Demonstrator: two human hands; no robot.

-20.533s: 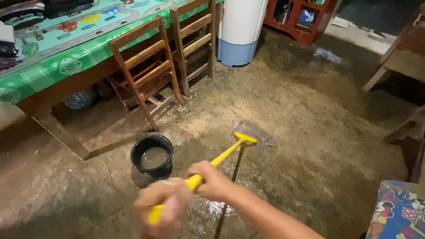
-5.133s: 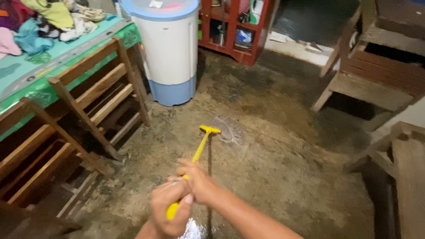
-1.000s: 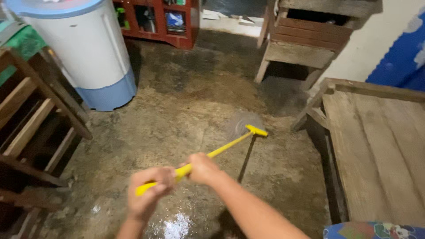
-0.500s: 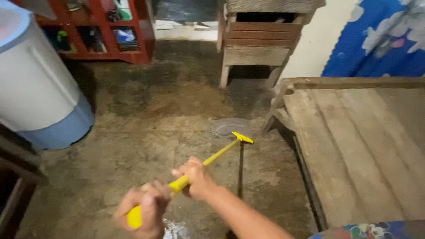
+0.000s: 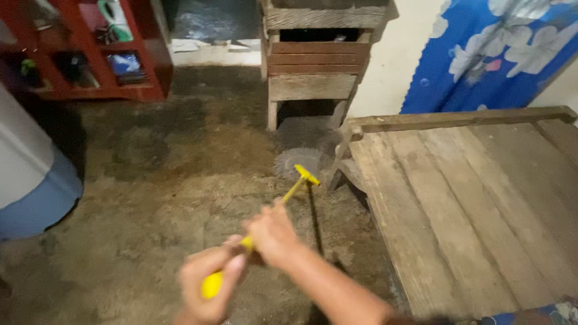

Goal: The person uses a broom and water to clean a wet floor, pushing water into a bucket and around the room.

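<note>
Both my hands grip a yellow-handled broom (image 5: pixel 293 190). My left hand (image 5: pixel 208 281) holds the near end of the handle at the bottom of the view. My right hand (image 5: pixel 272 233) grips it a little further up. The broom's fan of thin bristles (image 5: pixel 295 160) is blurred and rests on the rough, dirty concrete floor (image 5: pixel 168 180), just beside the near corner of a low wooden platform (image 5: pixel 475 198).
A wooden stool or crate (image 5: pixel 313 60) stands at the back centre. A red shelf unit (image 5: pixel 78 54) holding small items is at the back left. A white and blue tub (image 5: pixel 30 180) sits at the left edge. A blue flowered curtain (image 5: pixel 494 48) hangs at the back right.
The view has swung to the right; the table and chairs are gone from sight. The broom head has moved further away, toward the platform's corner and the crate.
</note>
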